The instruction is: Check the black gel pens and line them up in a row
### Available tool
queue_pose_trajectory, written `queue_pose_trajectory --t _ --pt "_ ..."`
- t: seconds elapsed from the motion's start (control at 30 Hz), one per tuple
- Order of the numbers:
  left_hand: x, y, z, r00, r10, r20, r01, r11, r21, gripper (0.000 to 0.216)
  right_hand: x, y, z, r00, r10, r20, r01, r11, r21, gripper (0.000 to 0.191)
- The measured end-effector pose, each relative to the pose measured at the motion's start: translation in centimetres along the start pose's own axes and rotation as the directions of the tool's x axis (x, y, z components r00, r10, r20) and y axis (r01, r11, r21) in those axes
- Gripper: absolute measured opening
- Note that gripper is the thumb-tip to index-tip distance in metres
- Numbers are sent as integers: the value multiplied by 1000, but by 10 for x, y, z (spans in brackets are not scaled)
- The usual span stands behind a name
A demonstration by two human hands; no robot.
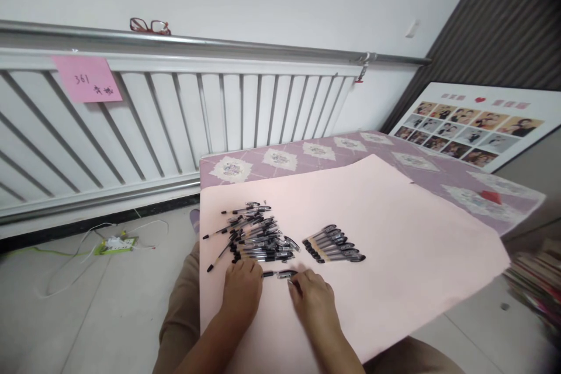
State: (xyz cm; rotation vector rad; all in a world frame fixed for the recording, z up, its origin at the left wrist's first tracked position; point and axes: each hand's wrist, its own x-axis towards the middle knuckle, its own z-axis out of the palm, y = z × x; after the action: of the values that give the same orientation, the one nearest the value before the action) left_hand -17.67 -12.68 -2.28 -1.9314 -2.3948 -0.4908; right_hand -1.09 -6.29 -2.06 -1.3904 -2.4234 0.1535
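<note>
My left hand is closed around a pen, whose dark end sticks out to the right from under the fingers. Facing that end, a black pen cap with a clip is pinched in my right hand. Cap and pen lie in line, very close; whether they touch I cannot tell. Just beyond my left hand spreads a loose heap of uncapped pens and caps. Right of the heap, several capped pens lie side by side in a slanted row. My fingers hide most of the held pen.
Pink paper covers much of the table, over a purple patterned cloth. A white radiator stands behind, with glasses on its pipe. A power strip lies on the floor at left. A photo board leans at right.
</note>
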Motion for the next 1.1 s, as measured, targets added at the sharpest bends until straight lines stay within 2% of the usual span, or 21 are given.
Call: queue_pose_trajectory --t 0.13,0.23,0.33,0.47,0.57,0.63,0.8,1.0,1.1 --pt "-7 -6 -4 1000 -13 -5 12 999 -31 8 -3 2 1 999 -11 -40 18 985 170 10" --pt "-14 -9 -9 1000 -22 -8 21 996 -92 9 -8 0 -1 996 85 -21 -71 924 375 8" --pt "-21 -7 -14 1000 -17 6 18 977 -214 11 -12 -3 -4 986 160 39 -154 812 563 6" --pt "-30 6 -16 999 -17 33 28 924 -381 12 -13 -8 -10 971 201 127 -224 588 777 5" --pt "-37 14 -12 1000 6 24 6 877 -481 14 -14 -9 -13 951 229 208 -293 449 844 14" --pt "-40 16 -8 1000 20 5 -14 856 -517 15 -15 -10 -14 940 241 243 -326 409 852 17" --pt "-43 16 -2 999 30 -36 -45 850 -525 15 -17 -11 -14 938 256 232 -327 443 835 17" --pt "-43 14 2 996 66 -57 -85 869 -487 25 -17 -10 -18 942 263 209 -312 456 834 14" --pt "-44 13 3 996 72 -56 -90 861 -500 25 -17 -4 -17 952 274 140 -275 553 786 13"
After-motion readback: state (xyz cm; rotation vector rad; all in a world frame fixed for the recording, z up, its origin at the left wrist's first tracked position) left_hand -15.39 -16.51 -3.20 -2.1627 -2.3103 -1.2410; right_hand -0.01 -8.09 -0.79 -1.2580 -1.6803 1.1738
